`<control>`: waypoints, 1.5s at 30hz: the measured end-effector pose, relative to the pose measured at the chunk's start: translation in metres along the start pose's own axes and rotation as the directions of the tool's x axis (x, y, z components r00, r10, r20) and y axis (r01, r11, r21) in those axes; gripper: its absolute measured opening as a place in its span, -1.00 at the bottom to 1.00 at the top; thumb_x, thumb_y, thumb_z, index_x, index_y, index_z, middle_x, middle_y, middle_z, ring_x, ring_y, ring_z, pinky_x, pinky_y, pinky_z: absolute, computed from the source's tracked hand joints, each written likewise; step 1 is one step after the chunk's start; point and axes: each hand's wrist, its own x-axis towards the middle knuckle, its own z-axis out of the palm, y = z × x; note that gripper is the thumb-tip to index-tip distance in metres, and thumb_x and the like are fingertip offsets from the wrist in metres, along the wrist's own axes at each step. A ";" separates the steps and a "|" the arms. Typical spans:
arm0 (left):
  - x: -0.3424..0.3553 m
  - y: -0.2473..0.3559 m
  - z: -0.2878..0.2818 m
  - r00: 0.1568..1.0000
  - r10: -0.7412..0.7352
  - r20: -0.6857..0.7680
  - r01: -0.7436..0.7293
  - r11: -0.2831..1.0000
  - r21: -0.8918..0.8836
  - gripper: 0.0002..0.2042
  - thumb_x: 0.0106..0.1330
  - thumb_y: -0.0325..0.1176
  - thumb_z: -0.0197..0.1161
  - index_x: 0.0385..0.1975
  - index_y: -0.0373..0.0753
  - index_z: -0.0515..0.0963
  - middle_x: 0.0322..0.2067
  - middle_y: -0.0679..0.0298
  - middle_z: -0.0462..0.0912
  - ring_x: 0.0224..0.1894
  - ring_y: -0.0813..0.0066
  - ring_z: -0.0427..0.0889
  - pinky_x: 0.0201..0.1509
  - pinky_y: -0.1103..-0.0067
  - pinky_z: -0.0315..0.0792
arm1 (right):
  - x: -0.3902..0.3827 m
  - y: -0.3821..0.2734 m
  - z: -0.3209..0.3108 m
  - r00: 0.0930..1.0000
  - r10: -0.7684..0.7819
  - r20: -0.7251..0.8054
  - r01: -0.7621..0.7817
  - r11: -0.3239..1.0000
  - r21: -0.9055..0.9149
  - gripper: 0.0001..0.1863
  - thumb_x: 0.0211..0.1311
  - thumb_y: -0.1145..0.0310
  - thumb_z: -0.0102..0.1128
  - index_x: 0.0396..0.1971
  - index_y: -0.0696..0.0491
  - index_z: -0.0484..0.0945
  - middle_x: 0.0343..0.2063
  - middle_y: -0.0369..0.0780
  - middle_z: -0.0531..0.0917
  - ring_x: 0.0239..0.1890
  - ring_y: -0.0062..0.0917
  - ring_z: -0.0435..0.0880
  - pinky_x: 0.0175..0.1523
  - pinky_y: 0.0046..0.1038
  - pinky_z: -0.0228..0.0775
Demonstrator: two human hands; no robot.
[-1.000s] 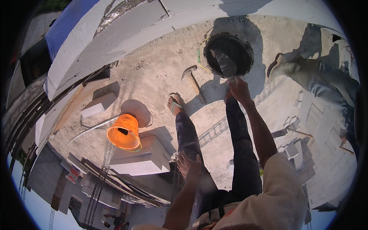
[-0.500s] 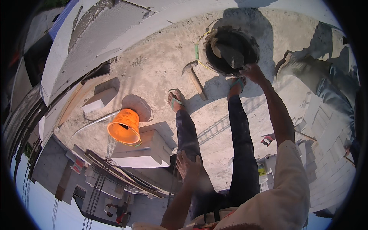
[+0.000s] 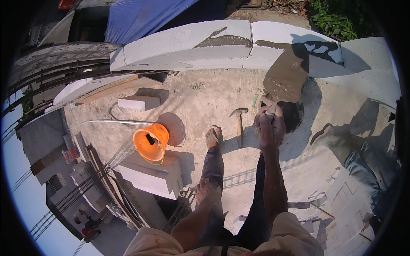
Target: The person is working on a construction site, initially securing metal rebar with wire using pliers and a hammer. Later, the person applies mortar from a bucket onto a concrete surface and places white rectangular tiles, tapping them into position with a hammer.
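Note:
My right hand grips the handle of a trowel whose broad blade is coated with grey mortar. The blade is raised over a dark round bucket, largely hidden behind blade and hand, and overlaps the white block wall in the view. My left hand rests on my left thigh, fingers spread, holding nothing. A wooden-handled hammer lies on the dusty concrete floor between my left foot and the dark bucket.
Mortar-streaked white blocks form a low wall ahead. An orange bucket and loose blocks are on the left. A co-worker's legs are at right; another person is at lower left, beside rebar and planks.
My right hand has lifted the trowel with mortar up out of the dark bucket. The view has shifted to show more of the wall and blue sheeting. My left hand stays on my thigh.

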 end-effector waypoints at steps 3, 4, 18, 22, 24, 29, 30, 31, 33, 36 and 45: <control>0.005 -0.006 -0.002 1.000 -0.005 -0.002 0.005 0.999 -0.049 -0.28 0.21 -0.01 0.37 0.32 -0.23 0.33 0.29 0.02 0.39 0.35 -0.02 0.38 0.44 0.15 0.27 | 0.053 -0.004 0.061 0.901 -0.409 -0.143 0.324 0.855 -0.404 -0.67 0.37 0.39 0.24 0.01 0.28 0.55 -0.37 -0.15 0.55 -0.38 -0.47 0.57 -0.26 -0.41 0.46; 0.005 -0.010 -0.001 1.000 -0.002 -0.003 0.002 0.998 -0.063 -0.28 0.21 -0.01 0.37 0.32 -0.23 0.33 0.28 0.02 0.39 0.35 -0.02 0.38 0.44 0.15 0.26 | 0.065 -0.004 0.073 0.833 -0.533 -0.149 0.376 0.743 -0.553 -0.69 0.37 0.42 0.27 0.00 0.29 0.56 -0.36 -0.12 0.56 -0.36 -0.40 0.59 -0.23 -0.38 0.48; 0.012 -0.049 0.008 1.000 -0.011 0.008 0.013 0.987 -0.159 -0.29 0.21 0.01 0.31 0.33 -0.21 0.34 0.33 0.02 0.38 0.37 0.01 0.38 0.42 0.15 0.27 | 0.038 0.039 0.192 0.843 -0.528 0.104 0.481 0.651 -0.587 -0.71 0.28 0.54 0.36 -0.08 0.30 0.52 -0.24 0.01 0.56 -0.27 -0.09 0.63 -0.24 -0.20 0.52; 0.016 -0.051 -0.001 1.000 0.013 0.029 -0.008 0.986 -0.169 -0.27 0.22 0.01 0.31 0.36 -0.23 0.33 0.35 0.00 0.36 0.40 0.00 0.35 0.46 0.17 0.23 | 0.049 0.061 0.210 0.804 -0.580 0.132 0.500 0.538 -0.678 -0.62 0.35 0.54 0.27 0.11 0.30 0.45 -0.16 0.04 0.52 -0.21 -0.04 0.66 -0.22 -0.20 0.55; 0.016 -0.052 0.000 0.999 0.000 0.033 0.006 0.984 -0.178 -0.27 0.22 0.01 0.32 0.36 -0.23 0.33 0.35 0.00 0.36 0.40 0.01 0.35 0.47 0.18 0.23 | 0.020 0.052 0.209 0.881 -0.385 0.276 0.461 0.567 -0.683 -0.59 0.34 0.52 0.28 0.14 0.27 0.46 -0.13 0.01 0.53 -0.17 -0.05 0.69 -0.19 -0.18 0.58; 0.014 -0.049 -0.005 0.998 -0.039 0.057 0.048 0.982 -0.181 -0.29 0.21 0.02 0.32 0.32 -0.21 0.36 0.33 0.02 0.37 0.38 0.03 0.37 0.45 0.18 0.24 | -0.002 -0.012 0.193 0.863 -0.211 0.460 0.499 0.506 -0.703 -0.56 0.34 0.46 0.30 0.16 0.25 0.47 -0.12 -0.02 0.55 -0.17 -0.11 0.73 -0.14 -0.21 0.63; 0.015 -0.047 -0.009 0.996 -0.047 0.073 0.059 0.982 -0.179 -0.30 0.21 0.02 0.32 0.31 -0.21 0.36 0.33 0.03 0.37 0.38 0.03 0.37 0.45 0.18 0.24 | 0.004 -0.033 0.192 0.858 -0.202 0.473 0.509 0.467 -0.723 -0.56 0.35 0.44 0.30 0.16 0.25 0.47 -0.12 -0.02 0.55 -0.17 -0.12 0.74 -0.13 -0.21 0.63; 0.015 -0.045 -0.012 0.994 -0.057 0.088 0.072 0.981 -0.178 -0.30 0.21 0.02 0.32 0.31 -0.20 0.37 0.33 0.04 0.37 0.37 0.04 0.37 0.44 0.18 0.25 | 0.014 -0.055 0.195 0.863 -0.158 0.480 0.499 0.426 -0.755 -0.59 0.43 0.34 0.23 0.15 0.25 0.47 -0.10 0.01 0.57 -0.16 -0.11 0.75 -0.11 -0.19 0.65; 0.015 -0.045 -0.008 0.996 -0.055 0.070 0.067 0.982 -0.175 -0.30 0.20 0.03 0.33 0.31 -0.20 0.37 0.33 0.05 0.38 0.37 0.04 0.38 0.43 0.18 0.26 | 0.039 -0.077 0.199 0.857 -0.069 0.511 0.510 0.259 -0.820 -0.60 0.49 0.28 0.15 0.15 0.24 0.47 -0.07 0.04 0.57 -0.13 -0.08 0.75 -0.10 -0.15 0.66; 0.015 -0.042 -0.006 0.998 -0.042 0.041 0.048 0.983 -0.179 -0.29 0.18 0.03 0.33 0.30 -0.19 0.38 0.31 0.07 0.39 0.36 0.06 0.38 0.42 0.17 0.27 | 0.069 -0.098 0.185 0.882 0.020 0.470 0.470 0.030 -0.882 -0.63 0.56 0.20 0.03 0.09 0.21 0.48 -0.09 0.08 0.63 -0.10 -0.02 0.75 -0.09 -0.11 0.65; 0.013 -0.034 -0.003 1.000 -0.001 0.004 0.002 0.975 -0.222 -0.31 0.19 -0.04 0.35 0.29 -0.24 0.36 0.29 0.05 0.38 0.36 0.01 0.37 0.41 0.14 0.28 | 0.076 -0.125 -0.006 0.965 -0.082 0.250 0.259 0.147 -0.955 -0.66 0.53 0.17 0.12 -0.06 0.18 0.53 -0.37 0.01 0.70 -0.30 -0.04 0.73 -0.17 -0.10 0.52</control>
